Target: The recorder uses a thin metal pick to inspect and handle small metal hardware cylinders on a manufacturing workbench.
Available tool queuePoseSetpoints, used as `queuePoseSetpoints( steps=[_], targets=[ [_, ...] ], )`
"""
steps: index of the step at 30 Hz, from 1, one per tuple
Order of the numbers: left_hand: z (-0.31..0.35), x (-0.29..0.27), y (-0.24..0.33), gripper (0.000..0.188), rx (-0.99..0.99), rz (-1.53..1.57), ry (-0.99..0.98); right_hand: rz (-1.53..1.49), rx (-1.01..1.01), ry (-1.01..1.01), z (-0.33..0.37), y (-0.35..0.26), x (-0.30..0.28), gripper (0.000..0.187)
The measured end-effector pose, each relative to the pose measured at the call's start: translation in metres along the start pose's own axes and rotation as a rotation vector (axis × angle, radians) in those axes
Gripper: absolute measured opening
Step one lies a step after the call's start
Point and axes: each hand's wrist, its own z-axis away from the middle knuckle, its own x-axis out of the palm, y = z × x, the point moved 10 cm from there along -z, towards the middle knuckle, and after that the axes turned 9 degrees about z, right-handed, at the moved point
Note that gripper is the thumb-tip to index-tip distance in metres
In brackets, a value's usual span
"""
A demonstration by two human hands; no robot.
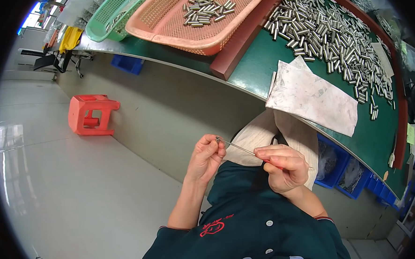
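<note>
Above my lap, my left hand (206,158) pinches a small metal piece (218,139) between thumb and fingertips; most of it is hidden. My right hand (284,165) is closed around the red handle (272,164) of a slim tool, its exact kind unclear. From that handle a thin metal shaft (238,147) runs to the left, and its tip meets the piece at my left fingertips. On the green table (247,73) at the upper right lies a large heap of short silvery metal cylinders (329,43). A stained white cloth (311,96) lies at the table's near edge.
A pink basket (165,40) holds more metal cylinders and a yellow paper; a green basket (100,32) stands beside it. Reddish-brown rails (241,48) border the table. A red stool (91,112) stands on the floor at left. Blue bins (348,173) sit below the table.
</note>
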Motion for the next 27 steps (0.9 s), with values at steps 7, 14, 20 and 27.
queuePoseSetpoints(
  steps=[7, 14, 20, 27],
  targets=[
    [-0.003, 0.001, 0.008, 0.007, 0.041, 0.033, 0.057, 0.058, -0.032, -0.073, -0.008, -0.007, 0.006, 0.018],
    [-0.001, 0.012, 0.004, 0.008, 0.102, -0.022, 0.073, 0.035, -0.073, -0.032, -0.005, -0.019, -0.001, 0.025],
    [-0.001, 0.013, 0.003, 0.009, 0.131, -0.012, 0.071, 0.048, -0.112, -0.179, -0.008, -0.03, 0.004, 0.026],
    [-0.002, -0.002, 0.01, 0.012, 0.074, 0.031, 0.125, -0.013, -0.077, -0.104, -0.012, -0.026, -0.007, 0.026]
  ],
)
